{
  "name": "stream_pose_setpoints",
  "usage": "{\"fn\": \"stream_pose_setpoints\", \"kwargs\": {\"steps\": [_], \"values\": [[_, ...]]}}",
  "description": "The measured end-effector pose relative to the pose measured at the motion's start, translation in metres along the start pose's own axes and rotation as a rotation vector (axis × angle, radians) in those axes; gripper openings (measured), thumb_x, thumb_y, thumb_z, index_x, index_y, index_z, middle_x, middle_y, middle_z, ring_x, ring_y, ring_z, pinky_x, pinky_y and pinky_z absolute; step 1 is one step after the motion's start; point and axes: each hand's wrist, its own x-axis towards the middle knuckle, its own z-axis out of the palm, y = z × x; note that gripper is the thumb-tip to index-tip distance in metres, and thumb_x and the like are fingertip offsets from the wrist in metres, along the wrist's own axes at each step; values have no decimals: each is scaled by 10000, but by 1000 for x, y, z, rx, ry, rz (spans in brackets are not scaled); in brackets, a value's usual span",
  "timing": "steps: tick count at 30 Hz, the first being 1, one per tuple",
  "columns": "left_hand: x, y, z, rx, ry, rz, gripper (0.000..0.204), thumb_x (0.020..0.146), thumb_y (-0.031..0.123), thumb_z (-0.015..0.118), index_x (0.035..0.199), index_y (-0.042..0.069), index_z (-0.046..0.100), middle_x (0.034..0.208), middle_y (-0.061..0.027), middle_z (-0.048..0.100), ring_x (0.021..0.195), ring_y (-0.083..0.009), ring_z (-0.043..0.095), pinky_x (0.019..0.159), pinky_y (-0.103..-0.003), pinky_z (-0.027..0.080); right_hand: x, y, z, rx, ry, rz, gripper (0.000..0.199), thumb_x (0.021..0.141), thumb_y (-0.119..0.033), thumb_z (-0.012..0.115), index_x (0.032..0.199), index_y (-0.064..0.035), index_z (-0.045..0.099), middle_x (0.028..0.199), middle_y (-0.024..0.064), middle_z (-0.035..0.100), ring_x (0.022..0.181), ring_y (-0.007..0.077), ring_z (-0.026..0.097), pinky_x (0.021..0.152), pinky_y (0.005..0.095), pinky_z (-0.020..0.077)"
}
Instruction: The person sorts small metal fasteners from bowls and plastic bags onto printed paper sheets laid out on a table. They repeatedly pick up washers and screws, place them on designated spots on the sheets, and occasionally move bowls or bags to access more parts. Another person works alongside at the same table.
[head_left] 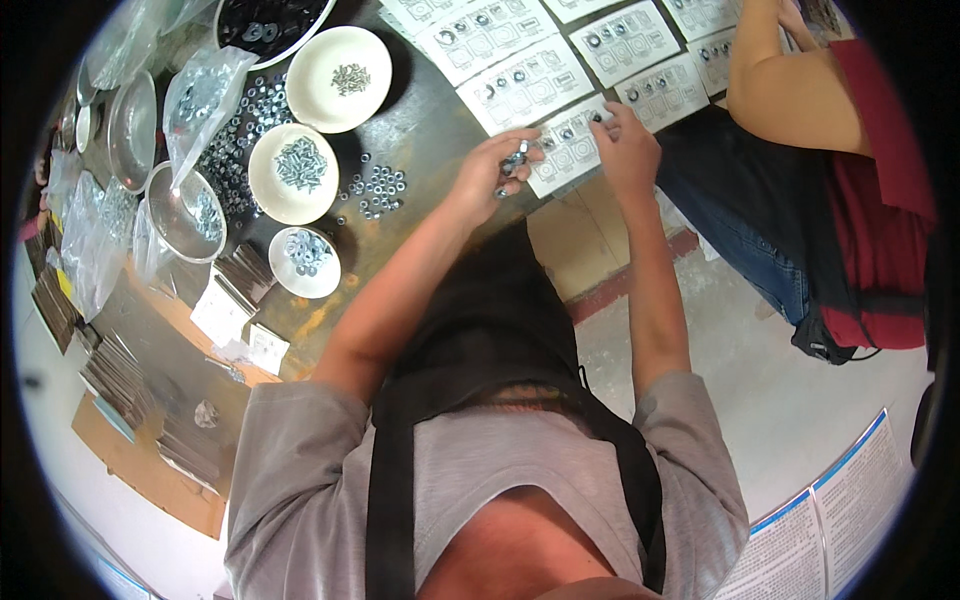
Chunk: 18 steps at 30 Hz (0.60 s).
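Note:
My left hand (484, 178) is curled at the table's near edge, its fingers cupped around several shiny metal nuts (516, 160). Beside it, my right hand (630, 150) reaches over a printed card (566, 160) with line drawings and small hardware pieces on it. The thumb and forefinger of that hand come together at the card's upper right; what they hold, if anything, is too small to tell. More such cards (525, 85) lie in rows beyond, several with dark rings and metal pieces on them.
Left of my hands are loose nuts (378, 190), a bowl of screws (262, 180), a bowl of smaller fasteners (375, 65) and a bowl of washers (325, 283). Plastic bags (205, 105) and stacked cards (115, 380) lie farther left. A person's arm (790, 95) is close at right.

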Motion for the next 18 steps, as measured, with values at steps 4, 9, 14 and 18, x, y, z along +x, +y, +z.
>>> {"fn": "stream_pose_setpoints", "kwargs": {"steps": [4, 9, 14, 18], "values": [[2, 9, 9, 79, -80, 58, 349, 967, 185, 427, 1251, -4, 502, 924, -29, 602, 647, -57, 442, 486, -183, 308, -23, -44, -16, 212, -131, -143, 221, 754, -147, 700, 965, -85, 669, 843, 94, 653, 752, 254, 642, 658, 368, 486], [6, 24, 7, 320, -156, 133, 351, 970, 194, 454, 1264, 19, 533, 921, 28, 587, 639, -36, 401, 521, -169, 297, -10, -72, -18, 183, -305, -247, 210, 739, -118, 692, 944, -72, 676, 820, 109, 645, 743, 268, 635, 654, 370, 484], [25, 26, 12, 699, 7, 374, 371, 970, 220, 455, 1194, -51, 572, 841, -29, 601, 672, -85, 486, 591, -231, 421, 18, -63, -4, 6, -362, -353, 190, 716, -129, 695, 894, -67, 666, 805, 117, 641, 731, 284, 630, 648, 377, 484], [44, 35, 12, 486, 141, 221, 373, 973, 239, 438, 1175, -38, 584, 872, -57, 626, 725, -99, 525, 628, -238, 452, 41, -50, 14, 118, -232, -205, 182, 724, -138, 692, 879, -50, 655, 759, 114, 638, 677, 283, 627, 619, 367, 486]]}}
